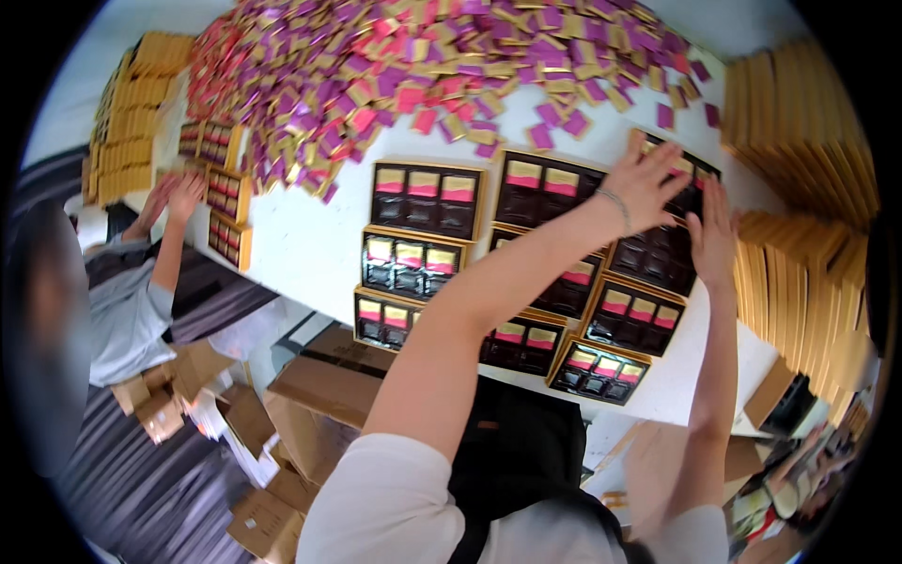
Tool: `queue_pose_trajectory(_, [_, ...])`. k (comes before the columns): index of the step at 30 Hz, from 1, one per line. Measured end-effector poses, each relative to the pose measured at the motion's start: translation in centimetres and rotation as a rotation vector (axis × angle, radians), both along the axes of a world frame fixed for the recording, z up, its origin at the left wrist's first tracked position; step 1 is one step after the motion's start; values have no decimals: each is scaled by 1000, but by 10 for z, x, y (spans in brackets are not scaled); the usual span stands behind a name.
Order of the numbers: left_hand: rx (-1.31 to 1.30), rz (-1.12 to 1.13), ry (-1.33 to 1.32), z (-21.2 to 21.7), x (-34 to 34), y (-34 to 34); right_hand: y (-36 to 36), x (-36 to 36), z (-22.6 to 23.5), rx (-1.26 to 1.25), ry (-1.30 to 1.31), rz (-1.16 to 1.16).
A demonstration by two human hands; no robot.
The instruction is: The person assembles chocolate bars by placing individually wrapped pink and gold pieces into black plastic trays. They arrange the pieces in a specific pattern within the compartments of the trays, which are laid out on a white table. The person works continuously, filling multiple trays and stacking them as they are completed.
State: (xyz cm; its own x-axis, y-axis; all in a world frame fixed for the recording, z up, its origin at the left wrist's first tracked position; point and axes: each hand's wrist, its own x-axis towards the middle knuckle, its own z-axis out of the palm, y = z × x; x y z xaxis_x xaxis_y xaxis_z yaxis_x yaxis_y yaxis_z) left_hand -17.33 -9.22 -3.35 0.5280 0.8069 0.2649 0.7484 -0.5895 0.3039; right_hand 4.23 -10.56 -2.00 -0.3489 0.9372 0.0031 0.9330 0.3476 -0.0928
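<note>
My left hand (644, 191), fingers spread, lies over the dark gold-rimmed box (699, 162) at the far right of the group. Whether a small packet is under its fingertips is hidden. Beside it, fingers stretched out, my right hand (712, 237) rests along the right edge of the boxes. Just nearer is a dark box (655, 256) whose visible compartments hold no packets. Other boxes, such as the box at the left (427, 200) and the box at the front (598, 370), carry gold-and-pink packets in their far row, with dark compartments in the near row.
A big heap of purple, pink and gold packets (395, 70) covers the far side of the white table (305, 230). Stacks of gold-edged boxes (794, 291) stand at the right. Across the left side, another person's hands (174, 199) are beside similar boxes. Cardboard cartons (324, 385) sit below the front edge.
</note>
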Motion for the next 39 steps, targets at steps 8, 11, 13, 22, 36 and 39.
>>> queue_pose_trajectory(8, [-106,-30,-70,-5,-5,2,4,-13,-1,110,-163,37])
queue_pose_trajectory(11, [-107,-5,-185,28,-35,10,14,-12,11,50,-32,-83])
queue_pose_trajectory(13, [-219,173,-311,59,-95,8,22,-27,27,73,143,-111])
queue_pose_trajectory(22, [-141,843,-48,33,-295,-3,67,-317,24,-13,546,441])
queue_pose_trajectory(36, [219,558,153,4,-341,-2,84,-369,-10,74,485,489])
queue_pose_trajectory(39, [-46,784,-226,12,-336,-2,90,-362,8,-352,899,187])
